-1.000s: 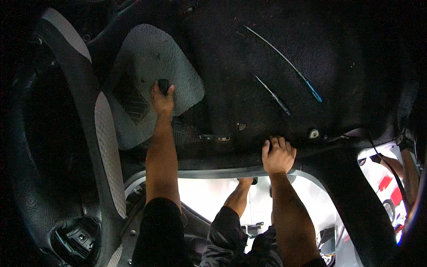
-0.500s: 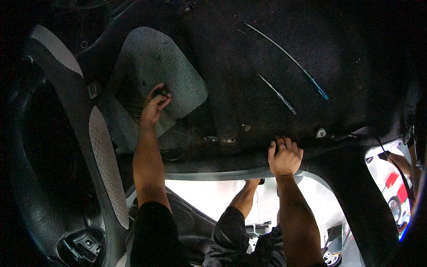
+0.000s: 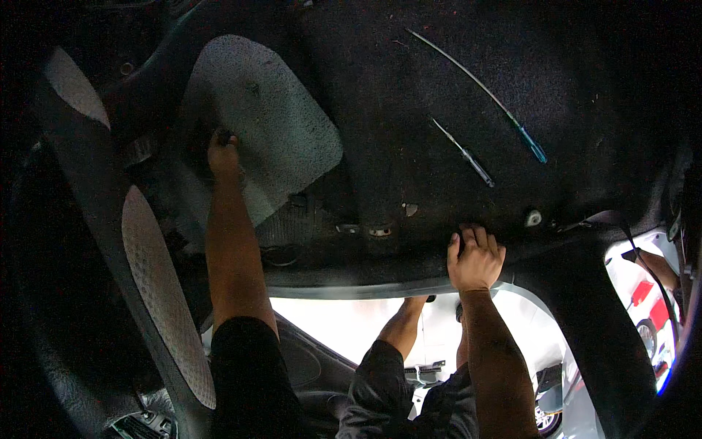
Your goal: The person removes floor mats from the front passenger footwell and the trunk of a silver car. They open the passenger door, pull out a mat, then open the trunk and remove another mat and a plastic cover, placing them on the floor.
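My left hand (image 3: 224,155) is curled closed at the left part of a grey, rough-textured pad (image 3: 289,121) on the dark carpet. A small dark thing shows at its fingertips, too dim to name. My right hand (image 3: 477,260) leans on the carpeted edge by the door opening, fingers bent down onto it and thumb apart, holding nothing I can see. Beyond that hand lie a screwdriver (image 3: 475,167) with a clear handle and a long, thin, bent rod tool with a blue handle (image 3: 532,143).
Grey patterned trim (image 3: 161,271) runs along the left. Near the sill are a metal bracket (image 3: 379,232), a small pale scrap (image 3: 410,210) and a round whitish fitting (image 3: 533,218). Through the door opening show a bright floor and, at far right, another person's arm (image 3: 656,269).
My left hand has moved left and slightly away from me across the pad, its fingers now curled closer together. My right hand stays at the edge. The view has shifted slightly.
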The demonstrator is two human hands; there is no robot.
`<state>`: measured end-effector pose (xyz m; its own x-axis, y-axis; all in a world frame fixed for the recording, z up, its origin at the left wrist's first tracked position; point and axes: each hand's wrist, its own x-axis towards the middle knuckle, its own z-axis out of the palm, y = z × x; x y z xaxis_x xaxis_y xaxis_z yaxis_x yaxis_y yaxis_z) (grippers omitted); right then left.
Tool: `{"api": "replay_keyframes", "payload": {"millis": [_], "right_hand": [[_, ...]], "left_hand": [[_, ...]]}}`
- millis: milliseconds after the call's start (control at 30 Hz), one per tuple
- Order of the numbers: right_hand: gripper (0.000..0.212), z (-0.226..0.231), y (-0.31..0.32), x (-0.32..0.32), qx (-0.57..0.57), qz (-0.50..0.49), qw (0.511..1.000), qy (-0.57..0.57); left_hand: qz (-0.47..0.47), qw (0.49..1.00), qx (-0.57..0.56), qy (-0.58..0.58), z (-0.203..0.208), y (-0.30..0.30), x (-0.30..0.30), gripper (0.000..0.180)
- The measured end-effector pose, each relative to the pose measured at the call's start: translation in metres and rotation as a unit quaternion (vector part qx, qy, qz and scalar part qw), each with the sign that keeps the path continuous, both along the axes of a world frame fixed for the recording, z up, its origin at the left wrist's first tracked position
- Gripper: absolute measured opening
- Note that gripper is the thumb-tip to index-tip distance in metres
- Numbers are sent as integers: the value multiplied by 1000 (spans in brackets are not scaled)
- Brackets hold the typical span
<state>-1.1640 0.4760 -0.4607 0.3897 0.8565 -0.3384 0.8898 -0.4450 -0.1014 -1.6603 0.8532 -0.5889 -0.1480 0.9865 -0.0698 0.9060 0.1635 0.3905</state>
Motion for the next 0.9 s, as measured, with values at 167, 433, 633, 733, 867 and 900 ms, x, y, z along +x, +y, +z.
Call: {"api": "replay_keyframes", "payload": {"millis": [167,433,633,733,867,900], "right_hand": [[29,0,1,0,25,9,1000,-7],[29,2,2,-1,4,3,1000,3],[34,7,4,-1,-37,2,999,16],[35,8,3,0,-55,-4,998,23],[34,7,1,0,-34,-10,999,27],[34,6,1,1,-33,-7,999,23]], "left_hand": [[-28,978,-68,198,2,9,6,46],[-101,990,25,-98,7,16,54,41],[-66,998,3,-9,-9,59,101,54],[-77,995,-64,-19,-16,77,113,55],[-81,990,-23,110,-10,62,130,47],[-52,990,-48,120,-6,59,135,45]]}}
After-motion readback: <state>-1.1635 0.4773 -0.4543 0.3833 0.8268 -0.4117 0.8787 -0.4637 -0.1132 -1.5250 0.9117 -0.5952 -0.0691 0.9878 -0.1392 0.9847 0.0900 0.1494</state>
